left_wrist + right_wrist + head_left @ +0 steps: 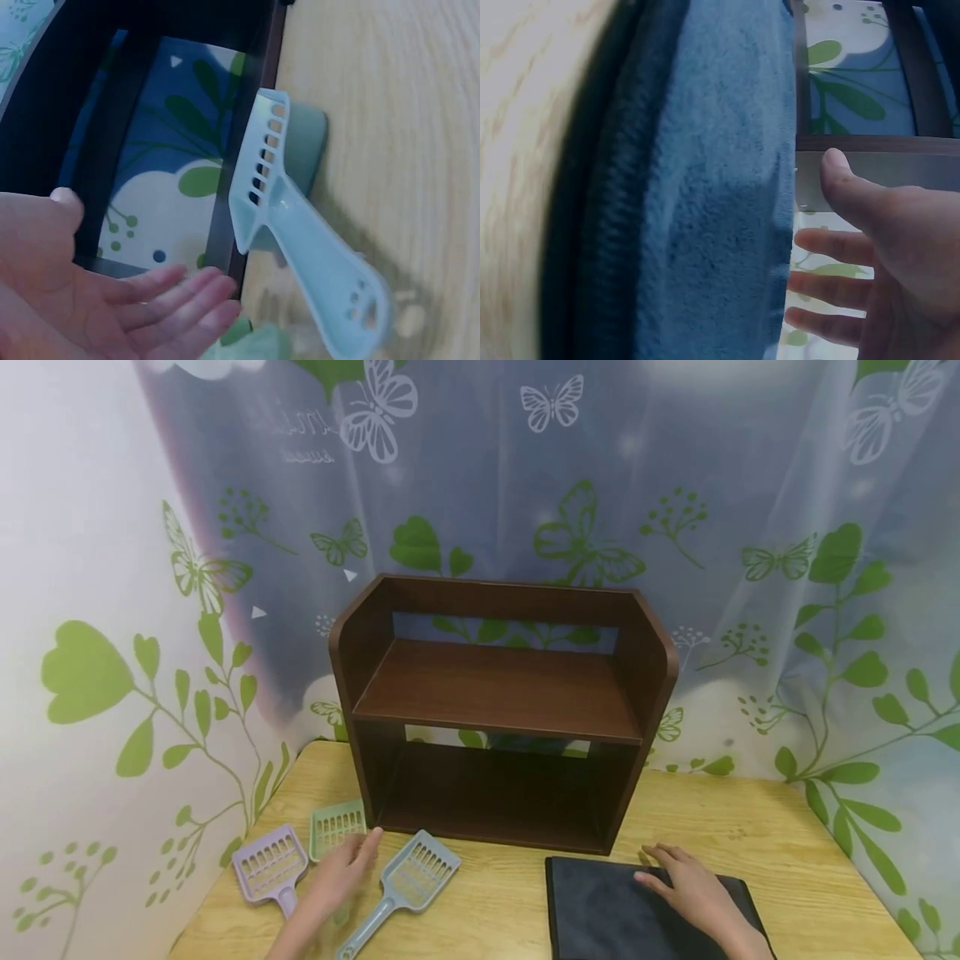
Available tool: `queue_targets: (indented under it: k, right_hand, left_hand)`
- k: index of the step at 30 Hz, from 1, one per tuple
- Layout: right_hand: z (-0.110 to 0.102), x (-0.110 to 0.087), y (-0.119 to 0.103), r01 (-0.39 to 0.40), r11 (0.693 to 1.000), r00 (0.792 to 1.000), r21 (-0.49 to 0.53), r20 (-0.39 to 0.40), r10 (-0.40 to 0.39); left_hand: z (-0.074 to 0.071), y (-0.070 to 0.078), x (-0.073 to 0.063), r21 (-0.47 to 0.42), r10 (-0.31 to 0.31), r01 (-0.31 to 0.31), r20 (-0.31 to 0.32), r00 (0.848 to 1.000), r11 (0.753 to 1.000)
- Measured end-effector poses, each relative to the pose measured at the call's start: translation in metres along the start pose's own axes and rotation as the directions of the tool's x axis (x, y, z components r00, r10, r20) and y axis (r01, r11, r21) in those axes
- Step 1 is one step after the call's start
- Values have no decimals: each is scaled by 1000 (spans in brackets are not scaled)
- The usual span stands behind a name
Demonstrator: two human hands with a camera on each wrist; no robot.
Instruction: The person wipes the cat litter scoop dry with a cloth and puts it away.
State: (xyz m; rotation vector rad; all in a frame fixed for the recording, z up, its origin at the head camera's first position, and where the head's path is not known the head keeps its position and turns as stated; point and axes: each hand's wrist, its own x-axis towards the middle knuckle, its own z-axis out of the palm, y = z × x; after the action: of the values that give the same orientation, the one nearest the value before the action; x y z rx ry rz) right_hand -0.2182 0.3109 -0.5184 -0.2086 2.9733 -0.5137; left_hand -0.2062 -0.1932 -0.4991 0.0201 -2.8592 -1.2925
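Three slotted litter scoops lie on the table: a lavender one (pixel 272 867), a green one (pixel 318 833) and a grey-blue one (pixel 387 893). Over the green scoop's handle is my left hand (pixel 341 872), fingers extended; its palm (pixel 82 307) shows nothing held in the left wrist view. A pale scoop (pixel 315 259) appears beside it there. My right hand (pixel 693 893) is over a flat, dark, rectangular item (pixel 611 906), with fingers spread. Up close, that item has a fuzzy, cloth-like surface (pixel 724 180); the right hand (pixel 900 262) grips nothing. Whether it touches the item, I cannot tell.
A dark brown two-tier shelf (pixel 495 685) stands at the back of the wooden table (pixel 487 893), between and beyond the hands. A curtain (pixel 465 468) printed with butterflies and leaves hangs behind it and along the sides.
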Motion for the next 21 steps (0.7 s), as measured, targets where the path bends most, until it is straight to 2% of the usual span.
queue_targets:
  k: [4, 10, 12, 14, 18, 21]
  right_hand:
    - [3, 4, 0, 24, 1000, 1000, 0, -20, -24]
    - [3, 6, -3, 35, 999, 998, 8, -54, -34]
    - [3, 6, -4, 35, 999, 998, 7, -58, -34]
    - [2, 7, -4, 33, 999, 998, -1, -55, -33]
    - [2, 7, -2, 31, 999, 999, -17, -43, -31]
    - [1, 5, -2, 33, 999, 999, -20, -32, -34]
  left_hand:
    - [2, -7, -6, 61, -47, 44, 48, 998, 997]
    - [8, -7, -17, 59, -73, 67, 100, 992, 996]
    - [9, -7, -19, 77, -54, 45, 126, 991, 996]
    - [9, -9, -22, 107, -12, -5, 162, 987, 994]
    - [8, -12, -25, 115, 74, -105, 245, 967, 988]
    - [10, -16, -27, 99, 107, -138, 274, 956, 985]
